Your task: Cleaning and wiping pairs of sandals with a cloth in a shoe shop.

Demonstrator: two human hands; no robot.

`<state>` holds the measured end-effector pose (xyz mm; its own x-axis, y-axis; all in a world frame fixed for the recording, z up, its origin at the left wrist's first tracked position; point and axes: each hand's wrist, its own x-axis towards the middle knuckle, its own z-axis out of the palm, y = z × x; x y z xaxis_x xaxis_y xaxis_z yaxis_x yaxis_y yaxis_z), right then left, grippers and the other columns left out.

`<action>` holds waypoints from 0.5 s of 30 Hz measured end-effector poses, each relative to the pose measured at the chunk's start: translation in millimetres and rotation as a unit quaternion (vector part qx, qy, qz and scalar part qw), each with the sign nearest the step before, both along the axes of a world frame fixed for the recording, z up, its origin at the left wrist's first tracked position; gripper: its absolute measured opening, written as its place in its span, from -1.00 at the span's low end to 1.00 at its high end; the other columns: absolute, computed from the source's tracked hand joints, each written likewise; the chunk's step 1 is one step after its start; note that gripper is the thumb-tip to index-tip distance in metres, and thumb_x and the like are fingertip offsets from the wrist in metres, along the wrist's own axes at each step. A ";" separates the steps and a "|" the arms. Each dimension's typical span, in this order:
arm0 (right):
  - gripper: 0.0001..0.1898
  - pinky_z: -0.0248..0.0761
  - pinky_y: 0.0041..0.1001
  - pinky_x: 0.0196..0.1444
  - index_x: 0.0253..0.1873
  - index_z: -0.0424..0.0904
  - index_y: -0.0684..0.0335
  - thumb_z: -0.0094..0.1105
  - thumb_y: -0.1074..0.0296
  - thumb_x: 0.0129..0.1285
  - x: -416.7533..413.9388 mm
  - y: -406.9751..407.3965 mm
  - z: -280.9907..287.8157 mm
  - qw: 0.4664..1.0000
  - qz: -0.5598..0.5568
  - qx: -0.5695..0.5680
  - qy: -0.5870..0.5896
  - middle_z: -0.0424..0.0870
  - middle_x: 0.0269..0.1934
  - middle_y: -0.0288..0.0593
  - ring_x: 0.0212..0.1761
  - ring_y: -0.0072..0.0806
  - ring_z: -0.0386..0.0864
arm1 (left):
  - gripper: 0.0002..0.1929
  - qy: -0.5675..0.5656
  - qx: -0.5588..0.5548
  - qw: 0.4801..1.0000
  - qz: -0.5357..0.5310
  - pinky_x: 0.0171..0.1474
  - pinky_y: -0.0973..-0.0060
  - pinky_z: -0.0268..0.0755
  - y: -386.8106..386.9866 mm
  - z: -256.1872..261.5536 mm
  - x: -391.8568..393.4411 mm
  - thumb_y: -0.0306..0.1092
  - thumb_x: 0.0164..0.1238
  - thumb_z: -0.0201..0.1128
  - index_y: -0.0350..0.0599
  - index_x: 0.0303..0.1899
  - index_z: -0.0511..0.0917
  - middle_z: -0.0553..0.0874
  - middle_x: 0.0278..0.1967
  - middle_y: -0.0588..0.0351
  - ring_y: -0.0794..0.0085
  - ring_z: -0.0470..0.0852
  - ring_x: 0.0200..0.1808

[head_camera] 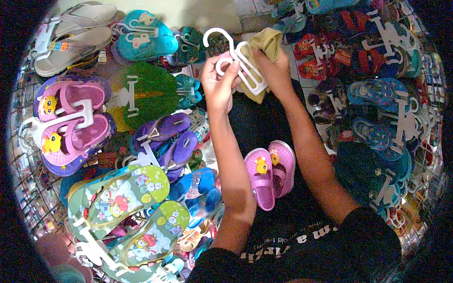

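My left hand [220, 83] grips a white plastic shoe hanger [256, 86] by its ring-shaped part, below the curved hook. A tan cloth [270, 40] is bunched in my right hand [277, 69]; part of it lies behind the hanger's bars and touches them. Some of my right fingers are hidden by the cloth and hanger. On the dark fabric over my lap rests a pair of pink children's clogs [260, 177] with yellow duck ornaments, between my forearms. One shoe leans partly over the other.
Wire-grid racks bend around both sides. Pink clogs on a hanger [76, 129], green printed flip-flops [124, 208] and purple sandals [178, 148] hang at left. Blue sandals [377, 93] and red ones [311, 56] hang at right. Pale floor tiles [247, 21] show ahead.
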<state>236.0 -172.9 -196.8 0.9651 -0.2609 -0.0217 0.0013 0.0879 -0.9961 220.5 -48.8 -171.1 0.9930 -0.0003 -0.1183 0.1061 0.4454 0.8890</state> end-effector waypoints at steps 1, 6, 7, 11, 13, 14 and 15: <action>-0.65 0.35 -0.51 -0.10 -0.01 0.38 0.33 0.12 0.28 0.15 -0.4 -1.4 0.2 0.996 0.015 0.043 0.075 0.53 -0.17 -0.22 -0.17 -0.55 0.48 | -0.79 0.000 0.000 1.000 0.000 -0.46 0.74 0.44 0.7 -0.6 -0.8 -0.53 0.15 0.14 -0.17 -0.16 0.40 0.56 -0.36 0.18 0.61 0.55 -0.39; -0.48 0.22 -0.36 0.09 0.10 0.29 0.28 -0.03 -0.01 0.19 -6.5 -19.2 13.7 0.963 0.097 0.251 -0.003 0.42 0.01 -0.13 0.06 -0.42 0.36 | -0.80 0.005 0.014 0.998 0.061 -0.54 0.78 0.32 2.9 -3.2 0.4 -0.50 0.15 0.16 -0.18 -0.16 0.45 0.58 -0.36 0.19 0.66 0.52 -0.44; -0.41 0.15 -0.32 0.16 0.14 0.24 0.26 -0.05 -0.10 0.17 -8.3 -22.5 16.3 0.935 0.152 0.319 0.003 0.36 0.08 -0.11 0.14 -0.36 0.30 | -0.81 0.012 0.039 0.997 0.066 -0.55 0.78 0.30 1.8 -2.1 0.8 -0.49 0.15 0.17 -0.18 -0.18 0.47 0.58 -0.37 0.20 0.67 0.51 -0.45; -0.16 0.08 -0.28 0.22 0.23 0.14 0.24 -0.07 -0.35 0.02 -10.5 -17.1 15.1 0.861 0.330 0.383 -0.060 0.21 0.20 -0.09 0.23 -0.30 0.20 | -0.76 -0.039 0.104 0.993 0.049 -0.21 0.64 0.42 10.3 -14.1 2.3 -0.54 0.08 0.20 -0.27 -0.16 0.49 0.61 -0.33 0.15 0.60 0.55 -0.33; -0.37 0.18 -0.42 0.12 0.13 0.28 0.18 0.01 -0.19 0.09 -9.7 -17.0 16.9 0.840 0.306 0.449 -0.007 0.37 0.11 -0.23 0.06 -0.45 0.37 | -0.80 -0.052 0.050 0.997 0.035 -0.19 0.64 0.40 13.6 -9.5 -2.4 -0.52 0.11 0.19 -0.28 -0.19 0.52 0.62 -0.27 0.13 0.61 0.54 -0.29; -0.40 0.22 -0.45 0.09 0.11 0.30 0.17 0.09 -0.12 0.08 -5.8 -18.0 15.0 0.900 0.280 0.334 0.022 0.43 0.04 -0.23 0.01 -0.47 0.40 | -0.81 -0.037 0.084 0.995 0.037 -0.19 0.64 0.40 11.4 -8.5 -1.6 -0.51 0.12 0.18 -0.28 -0.20 0.53 0.62 -0.28 0.13 0.60 0.54 -0.29; -0.44 0.26 -0.47 0.05 0.08 0.31 0.17 0.17 -0.05 0.06 -3.6 -17.0 16.9 0.943 0.252 0.214 0.051 0.49 -0.04 -0.23 -0.04 -0.48 0.43 | -0.83 -0.023 0.120 0.992 0.041 -0.19 0.64 0.40 8.6 -5.9 -0.8 -0.51 0.13 0.17 -0.28 -0.21 0.53 0.62 -0.30 0.14 0.60 0.55 -0.30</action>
<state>232.4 -189.8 -179.9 0.9515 0.2833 -0.1200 -0.2413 0.4449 -0.8625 219.7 -40.2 -176.9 0.9928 0.1040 -0.0590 0.0342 0.2261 0.9735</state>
